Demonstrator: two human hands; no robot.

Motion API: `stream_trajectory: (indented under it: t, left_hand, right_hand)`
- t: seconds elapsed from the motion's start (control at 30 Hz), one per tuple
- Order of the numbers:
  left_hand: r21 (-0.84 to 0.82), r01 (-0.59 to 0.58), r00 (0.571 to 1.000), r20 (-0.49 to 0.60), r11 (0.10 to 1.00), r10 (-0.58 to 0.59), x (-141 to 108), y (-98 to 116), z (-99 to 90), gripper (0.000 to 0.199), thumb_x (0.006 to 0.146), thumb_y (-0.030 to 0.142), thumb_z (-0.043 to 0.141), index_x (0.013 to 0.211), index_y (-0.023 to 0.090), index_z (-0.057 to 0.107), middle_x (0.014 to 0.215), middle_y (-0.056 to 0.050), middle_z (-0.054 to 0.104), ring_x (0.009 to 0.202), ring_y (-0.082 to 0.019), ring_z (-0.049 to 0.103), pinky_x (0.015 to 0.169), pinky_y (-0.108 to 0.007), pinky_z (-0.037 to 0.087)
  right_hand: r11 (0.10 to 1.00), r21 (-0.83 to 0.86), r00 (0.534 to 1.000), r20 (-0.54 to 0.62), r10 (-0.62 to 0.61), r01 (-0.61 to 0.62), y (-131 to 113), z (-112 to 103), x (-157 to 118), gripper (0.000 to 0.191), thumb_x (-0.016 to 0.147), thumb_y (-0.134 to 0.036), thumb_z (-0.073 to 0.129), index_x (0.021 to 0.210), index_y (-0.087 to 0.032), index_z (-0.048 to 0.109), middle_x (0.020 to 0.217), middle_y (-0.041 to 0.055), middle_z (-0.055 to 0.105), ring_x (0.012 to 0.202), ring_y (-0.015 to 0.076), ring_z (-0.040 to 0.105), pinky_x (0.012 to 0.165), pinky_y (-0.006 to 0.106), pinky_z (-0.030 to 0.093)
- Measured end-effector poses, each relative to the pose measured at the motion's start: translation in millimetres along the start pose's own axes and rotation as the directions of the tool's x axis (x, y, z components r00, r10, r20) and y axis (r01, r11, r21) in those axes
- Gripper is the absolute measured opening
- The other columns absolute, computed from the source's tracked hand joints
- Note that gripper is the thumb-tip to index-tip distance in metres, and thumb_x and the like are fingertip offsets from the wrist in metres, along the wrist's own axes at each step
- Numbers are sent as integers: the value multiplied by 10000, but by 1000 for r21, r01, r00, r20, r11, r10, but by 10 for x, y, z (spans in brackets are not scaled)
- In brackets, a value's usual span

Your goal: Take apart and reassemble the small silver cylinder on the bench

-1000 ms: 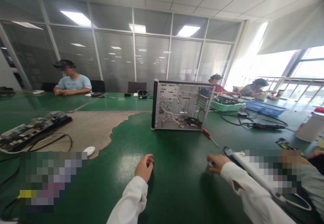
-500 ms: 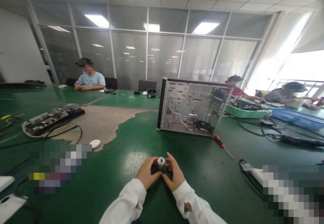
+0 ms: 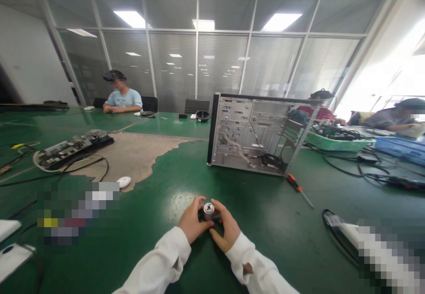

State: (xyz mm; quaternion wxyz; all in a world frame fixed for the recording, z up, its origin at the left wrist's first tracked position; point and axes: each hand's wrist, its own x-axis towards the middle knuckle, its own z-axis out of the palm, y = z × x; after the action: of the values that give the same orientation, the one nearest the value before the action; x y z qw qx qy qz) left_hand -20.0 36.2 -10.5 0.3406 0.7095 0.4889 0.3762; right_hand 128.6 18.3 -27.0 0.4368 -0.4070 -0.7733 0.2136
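Observation:
A small silvery metal cylinder (image 3: 208, 210), with a dark hub in the middle of its top, stands upright at the front of the green table. My left hand (image 3: 193, 222) curls round its left side, thumb across the front and fingers behind. From the right, my right hand (image 3: 227, 227) bends its fingers to the cylinder's side, while its thumb points in at the front, near the left thumb. The lower part of the cylinder is partly covered by my fingers.
Beyond my hands stands an opened computer case (image 3: 249, 137), with a screwdriver (image 3: 299, 191) at its right corner. A green basket (image 3: 338, 141) and cables lie farther right. At left are a circuit-board assembly (image 3: 75, 148) and a white round object (image 3: 124, 182). A seated person (image 3: 122, 99) is across the table.
The view has tilted down and shifted slightly. My right index finger, raised and apart before, now bends in against the cylinder. The left hand stays round it.

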Motion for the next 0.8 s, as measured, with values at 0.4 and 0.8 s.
stream_trajectory:
  t: [0.4, 0.8]
  left_hand:
    - [-179, -5, 998, 65, 984, 17, -53, 88, -17, 588, 554, 164, 640, 1019, 211, 283, 888, -20, 627, 827, -162, 576, 747, -280, 386]
    - [-308, 36, 996, 87, 951, -9, -54, 70, -35, 567, 623, 263, 623, 1063, 205, 271, 738, 14, 586, 678, -138, 564, 659, -257, 386]
  right_hand:
    - [983, 167, 994, 90, 65, -79, -75, -142, 39, 821, 516, -122, 538, 1240, -228, 165, 1027, 47, 466, 868, 174, 479, 685, 300, 423]
    - [958, 263, 990, 105, 93, -117, 89, -92, 40, 739, 535, -108, 537, 1189, -239, 218, 974, 29, 498, 791, 143, 506, 633, 273, 402]
